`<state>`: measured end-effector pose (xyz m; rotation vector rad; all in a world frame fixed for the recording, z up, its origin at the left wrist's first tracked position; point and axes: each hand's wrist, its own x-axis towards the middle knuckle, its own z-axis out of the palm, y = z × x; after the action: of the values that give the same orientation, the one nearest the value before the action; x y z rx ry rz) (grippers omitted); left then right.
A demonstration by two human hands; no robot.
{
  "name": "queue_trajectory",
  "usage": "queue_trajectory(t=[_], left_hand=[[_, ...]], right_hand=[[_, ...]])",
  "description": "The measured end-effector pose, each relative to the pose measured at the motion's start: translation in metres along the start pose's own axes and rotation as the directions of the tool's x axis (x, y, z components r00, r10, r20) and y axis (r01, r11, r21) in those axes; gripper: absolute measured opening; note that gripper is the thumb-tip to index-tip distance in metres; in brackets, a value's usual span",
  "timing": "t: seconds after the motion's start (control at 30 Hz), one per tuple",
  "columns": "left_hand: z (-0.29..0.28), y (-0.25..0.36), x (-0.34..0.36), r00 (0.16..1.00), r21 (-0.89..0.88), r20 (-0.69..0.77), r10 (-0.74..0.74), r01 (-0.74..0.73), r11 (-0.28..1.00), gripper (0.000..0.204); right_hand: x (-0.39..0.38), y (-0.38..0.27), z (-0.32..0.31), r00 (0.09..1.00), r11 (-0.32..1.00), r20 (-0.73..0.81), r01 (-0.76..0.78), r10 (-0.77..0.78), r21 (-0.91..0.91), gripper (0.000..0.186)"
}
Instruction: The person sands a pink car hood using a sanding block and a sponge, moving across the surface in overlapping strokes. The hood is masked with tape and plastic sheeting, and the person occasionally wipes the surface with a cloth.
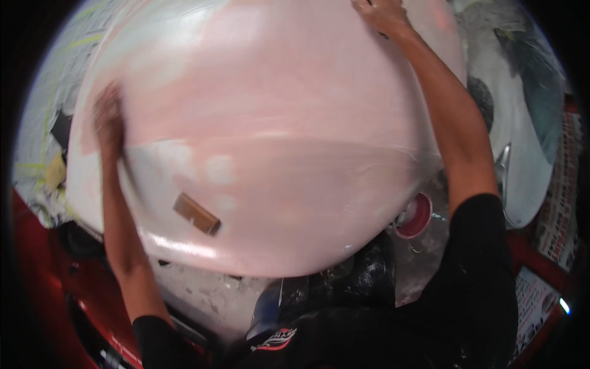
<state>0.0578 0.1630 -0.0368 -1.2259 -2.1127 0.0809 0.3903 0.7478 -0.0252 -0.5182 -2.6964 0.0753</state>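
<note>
A large, curved vehicle panel [276, 92], patchy pink and white and shaped like a hood, spreads out before me. On its left side lies my left hand [109, 117], smeared by motion, so its fingers do not show clearly. My right hand [384, 15] is at the panel's far right, cut by the upper edge of the picture. Its fingers look curled, and small dark bits show beside them; what they hold, if anything, I cannot make out. A brown sanding block [196, 214] rests on the near left part of the panel, apart from both hands.
A pink-red bucket [413, 215] stands below the panel's near right edge. Another whitish panel [528, 178] is at the right. Red bodywork [92, 307] lies at the lower left, and taped pale sheeting [40, 117] at the far left. Printed paper [559, 184] lines the right edge.
</note>
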Motion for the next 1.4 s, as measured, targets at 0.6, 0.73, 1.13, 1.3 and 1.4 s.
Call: queue_trajectory(t=[0.6, 0.73, 1.13, 1.3, 1.4], left_hand=[[-0.153, 0.593, 0.109, 0.98, -0.802, -0.086, 0.179, -0.175, 0.571, 0.059], [-0.165, 0.57, 0.107, 0.965, -0.821, -0.003, 0.261, -0.151, 0.55, 0.053], [-0.102, 0.086, -0.003, 0.915, -0.324, 0.101, -0.39, 0.4, 0.857, 0.021], [-0.085, 0.034, -0.042, 0.865, -0.144, -0.016, -0.502, 0.495, 0.857, 0.022], [-0.074, 0.039, -0.039, 0.868, -0.208, -0.041, -0.495, 0.477, 0.854, 0.025]], right_hand=[[-0.26, 0.11, -0.07, 0.998, 0.978, 0.011, -0.068, 0.067, 0.199, 0.049], [-0.283, 0.113, -0.07, 0.999, 0.963, 0.047, -0.007, -0.006, 0.268, 0.05], [-0.243, -0.012, -0.085, 0.899, 0.871, 0.156, 0.335, -0.41, 0.359, 0.052], [-0.139, -0.128, -0.048, 0.805, 0.751, 0.077, 0.509, -0.589, 0.421, 0.048], [-0.062, -0.221, -0.007, 0.735, 0.664, -0.086, 0.651, -0.673, 0.367, 0.047]])
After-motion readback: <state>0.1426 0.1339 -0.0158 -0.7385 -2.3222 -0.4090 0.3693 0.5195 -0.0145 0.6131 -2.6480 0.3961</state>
